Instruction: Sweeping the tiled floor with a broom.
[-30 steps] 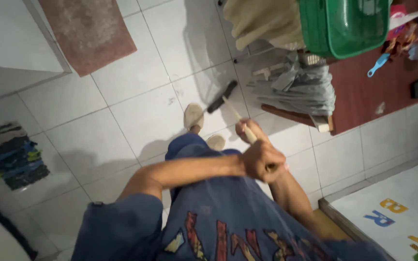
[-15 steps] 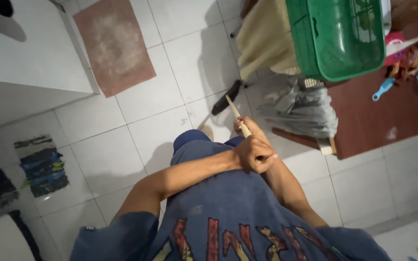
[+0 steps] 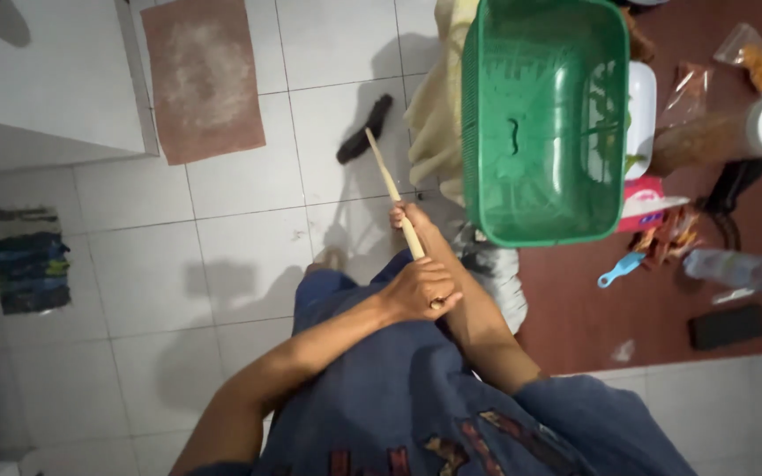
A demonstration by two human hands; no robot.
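Observation:
I hold a broom by its pale wooden handle (image 3: 387,181) with both hands. My left hand (image 3: 420,289) grips the handle near its top end, close to my body. My right hand (image 3: 408,217) grips it lower down, nearer the floor. The broom's dark brush head (image 3: 363,130) rests on the white floor tiles ahead of me. I wear a blue garment (image 3: 381,397) with a printed pattern.
A green plastic basket (image 3: 544,123) stands on a brown table (image 3: 610,308) at right, among a blue scoop (image 3: 619,269), snack packets, a bottle and a black flat device (image 3: 727,326). A brown mat (image 3: 202,78) and a striped rag (image 3: 28,258) lie on the tiles. Cloth hangs beside the basket.
The view has swung right and forward, bringing the basket and table closer. The broom head has moved away from me across the tiles, and my right hand has slid down the handle.

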